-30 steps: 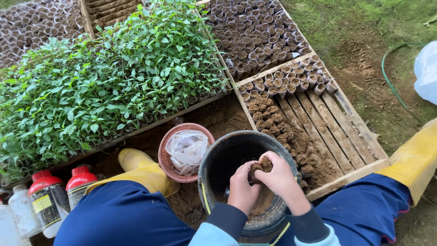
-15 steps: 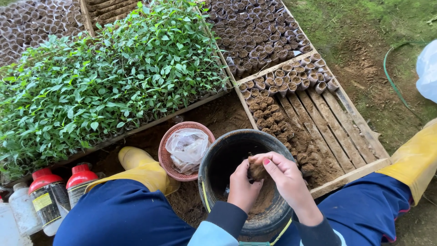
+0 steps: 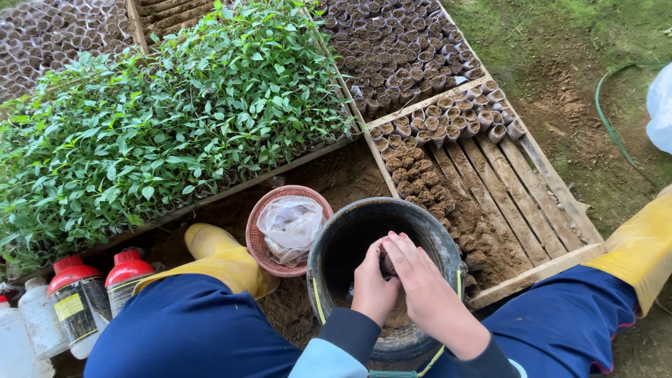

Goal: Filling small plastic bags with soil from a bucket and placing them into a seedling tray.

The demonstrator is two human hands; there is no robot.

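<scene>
Two hands over black bucket (image 3: 329, 245): left hand (image 3: 374, 290) and right hand (image 3: 423, 283) curled together around small soil-filled pot (image 3: 386, 263), inside bucket's rim. Left of bucket, pink basket (image 3: 255, 241) with plastic bag (image 3: 290, 224); right, wooden tray (image 3: 532, 189); beyond, seedlings (image 3: 168, 119).

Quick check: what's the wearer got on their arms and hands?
Both hands bare: left hand, right hand, no gloves, rings or watch visible. Dark navy long sleeves reach the wrists, with a light blue layer further up the left arm.
</scene>
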